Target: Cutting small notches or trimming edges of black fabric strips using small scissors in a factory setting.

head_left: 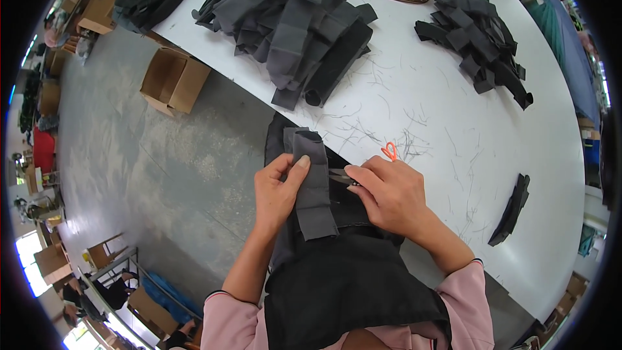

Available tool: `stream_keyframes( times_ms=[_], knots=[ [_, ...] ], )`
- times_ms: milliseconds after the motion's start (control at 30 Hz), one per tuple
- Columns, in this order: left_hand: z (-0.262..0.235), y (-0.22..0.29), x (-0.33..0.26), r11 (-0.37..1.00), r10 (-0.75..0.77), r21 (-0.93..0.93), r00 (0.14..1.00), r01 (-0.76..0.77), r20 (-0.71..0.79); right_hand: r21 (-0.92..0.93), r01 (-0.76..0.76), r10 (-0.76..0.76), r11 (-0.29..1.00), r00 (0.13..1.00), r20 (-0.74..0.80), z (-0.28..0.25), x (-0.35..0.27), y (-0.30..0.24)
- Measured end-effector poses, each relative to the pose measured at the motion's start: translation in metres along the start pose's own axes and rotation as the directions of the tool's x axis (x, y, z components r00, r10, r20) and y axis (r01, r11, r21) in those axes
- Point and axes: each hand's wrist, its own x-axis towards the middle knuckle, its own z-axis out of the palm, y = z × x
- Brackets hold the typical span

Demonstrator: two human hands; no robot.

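My left hand [277, 191] pinches the left edge of a dark grey fabric strip [313, 181] that lies over black cloth [343, 279] on my lap at the table's near edge. My right hand [389, 191] grips small thread snips with an orange handle loop [389, 151]. Their blades [341, 176] touch the strip's right edge. Both forearms wear pink sleeves.
A large heap of grey and black fabric pieces [295, 19] lies at the far side of the white table [453, 116]. A smaller black heap [479, 42] sits to the right. One black piece [512, 210] lies near the right edge. Cardboard boxes [173, 79] stand on the floor at left.
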Motion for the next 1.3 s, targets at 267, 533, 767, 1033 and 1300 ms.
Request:
stream_keyframes(
  times_ms=[267, 533, 767, 1033, 1300],
  knots=[
    [0.0, 0.007, -0.002, 0.986, -0.076, -0.137, 0.986, 0.096, 0.148, 0.547, -0.078, 0.081, 0.834, 0.997, 0.018, 0.019, -0.009, 0.006],
    [0.014, 0.004, -0.003, 0.997, -0.06, -0.042, 0.984, 0.068, 0.17, 0.875, -0.338, 0.504, 0.345, 0.854, 0.131, 0.027, -0.028, -0.008],
    [0.013, -0.006, 0.001, 0.987, 0.047, 0.145, 0.987, -0.069, 0.151, 0.667, -0.699, 0.405, 0.257, 0.705, 0.582, 0.017, -0.02, 0.0],
    [0.01, -0.032, -0.001, 0.978, -0.174, 0.146, 0.972, 0.151, 0.156, 0.519, 0.311, -0.234, 0.796, 0.949, -0.211, 0.013, -0.023, -0.029],
    [0.008, -0.01, 0.001, 0.999, 0.034, -0.033, 0.997, -0.032, 0.064, 0.674, -0.515, 0.442, 0.529, 0.846, 0.3, 0.016, -0.048, 0.008]
  ],
)
